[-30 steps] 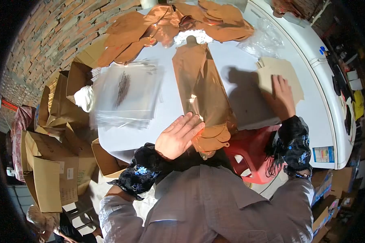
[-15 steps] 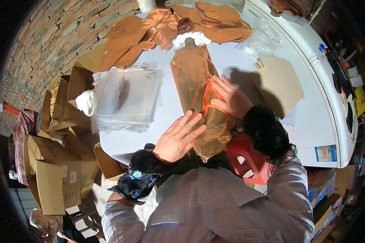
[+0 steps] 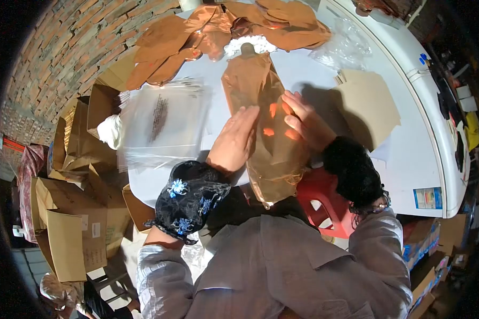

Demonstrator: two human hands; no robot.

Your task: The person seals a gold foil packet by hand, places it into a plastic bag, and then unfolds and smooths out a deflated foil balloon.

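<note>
A long copper-coloured foil piece [image 3: 263,154] lies on the white table [image 3: 213,119], reaching down past its near edge. My left hand [image 3: 233,139] rests flat on the foil's left side, fingers together and stretched out. On the right side of the foil lies my right hand [image 3: 307,123], its fingers extended and slightly apart. Neither hand grips anything. Just beyond the foil's far end sits a crumpled white material [image 3: 250,44]. A stack of clear plastic bags [image 3: 162,122] with dark print lies left of my left hand.
More copper foil pieces [image 3: 165,42] spread along the table's far side. Brown paper sheets [image 3: 368,103] and clear crumpled plastic [image 3: 343,50] lie at the right. Cardboard boxes [image 3: 69,223] stand at the left, a red stool [image 3: 324,202] near the table, and a person [image 3: 61,292] at the lower left.
My left hand has moved up and away from my body along the foil, with its fingers closer together. My right hand has shifted slightly right. The foil looks flatter.
</note>
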